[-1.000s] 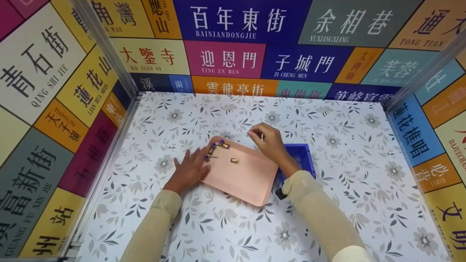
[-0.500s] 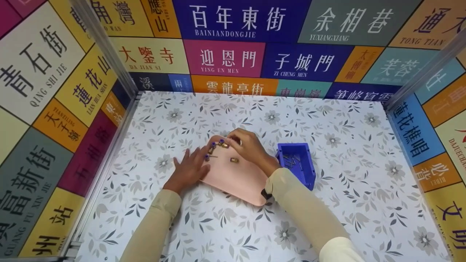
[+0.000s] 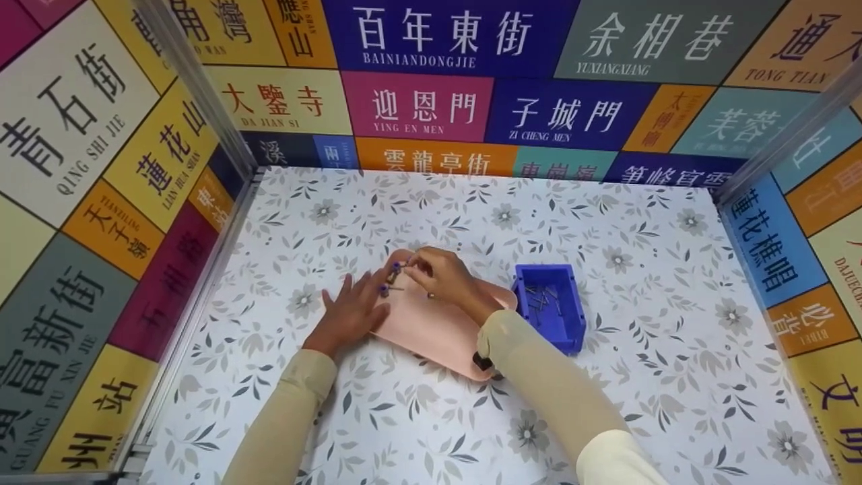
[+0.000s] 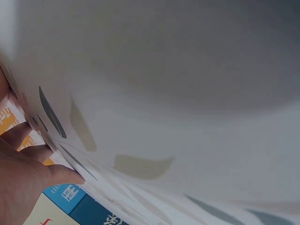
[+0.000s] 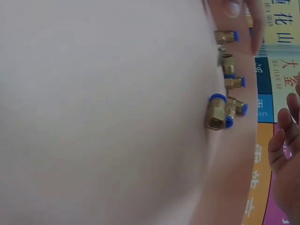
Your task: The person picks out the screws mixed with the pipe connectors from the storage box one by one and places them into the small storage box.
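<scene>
A shallow pink tray (image 3: pixel 431 333) lies at the table's middle, holding several brass push-in fittings with blue collars (image 5: pixel 216 112). Most cluster at its left end, with a screw (image 5: pixel 220 57) among them. My left hand (image 3: pixel 353 313), fingers spread and straight, rests at the tray's left edge. Over the tray is my right hand (image 3: pixel 444 276), thumb and fingertips close together at the cluster. Whether anything is between those fingertips is hidden. Beneath the right hand, one separate fitting (image 3: pixel 431 295) is mostly covered.
A blue plastic bin (image 3: pixel 549 306) with several screws (image 3: pixel 541 296) stands just right of the tray. The table (image 3: pixel 606 417) wears a white floral cover. Printed panels (image 3: pixel 431 108) wall it in at the back and both sides.
From near the blue bin, my right hand has moved left over the tray, its fingertips now at the fittings, and the bin is uncovered. My left hand has stayed in place.
</scene>
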Motion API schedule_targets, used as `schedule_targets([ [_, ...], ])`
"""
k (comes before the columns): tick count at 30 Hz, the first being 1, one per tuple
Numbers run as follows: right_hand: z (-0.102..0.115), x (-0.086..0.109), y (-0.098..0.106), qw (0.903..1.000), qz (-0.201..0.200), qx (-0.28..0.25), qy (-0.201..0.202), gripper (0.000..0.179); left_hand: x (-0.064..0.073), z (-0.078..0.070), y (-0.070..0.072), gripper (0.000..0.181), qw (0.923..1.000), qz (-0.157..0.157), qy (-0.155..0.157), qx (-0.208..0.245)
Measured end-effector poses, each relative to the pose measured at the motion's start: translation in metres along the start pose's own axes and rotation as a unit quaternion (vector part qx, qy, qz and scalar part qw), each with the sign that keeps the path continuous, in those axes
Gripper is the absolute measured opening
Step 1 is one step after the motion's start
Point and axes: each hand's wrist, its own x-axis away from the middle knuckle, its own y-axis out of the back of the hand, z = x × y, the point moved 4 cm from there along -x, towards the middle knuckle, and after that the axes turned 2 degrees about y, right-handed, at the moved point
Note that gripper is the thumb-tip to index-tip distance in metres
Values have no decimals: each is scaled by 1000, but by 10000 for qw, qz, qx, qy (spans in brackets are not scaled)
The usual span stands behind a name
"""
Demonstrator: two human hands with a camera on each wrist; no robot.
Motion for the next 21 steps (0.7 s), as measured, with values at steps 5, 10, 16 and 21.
schedule_targets([
  [5, -3, 0, -12, 9993, 297, 88, -220, 12, -1, 0, 0, 69, 10000, -9, 33, 64],
  [10, -7, 1, -19, 9981, 410, 165, -432, 10, 0, 0, 0, 70, 9999, 48, 60, 146],
  [16, -7, 2, -26, 9967, 677, 11, -446, 6, 0, 1, 1, 68, 9998, -123, -123, 48],
  [21, -11, 6, -32, 9940, 841, 245, -661, 7, 0, 2, 0, 68, 9999, -125, -95, 47],
])
